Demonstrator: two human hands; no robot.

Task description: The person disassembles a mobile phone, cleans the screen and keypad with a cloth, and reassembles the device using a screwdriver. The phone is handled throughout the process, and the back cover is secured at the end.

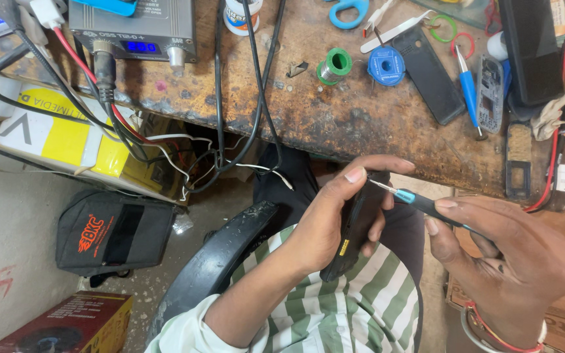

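My left hand point(335, 216) grips a small black phone point(354, 229), held upright on edge in front of my striped shirt. My right hand point(505, 255) holds a thin screwdriver point(420, 202) with a teal and black handle. Its metal tip touches the upper edge of the phone, near my left index finger. Both hands are below the front edge of the worn wooden workbench point(335, 124).
On the bench lie a soldering station point(135, 29), a green solder spool point(335, 64), a blue spool point(386, 65), a black phone cover point(429, 73), a blue screwdriver point(469, 88), a circuit board point(490, 91) and scissors point(348, 10). Cables point(217, 150) hang off the edge. A black bag point(116, 235) sits on the floor.
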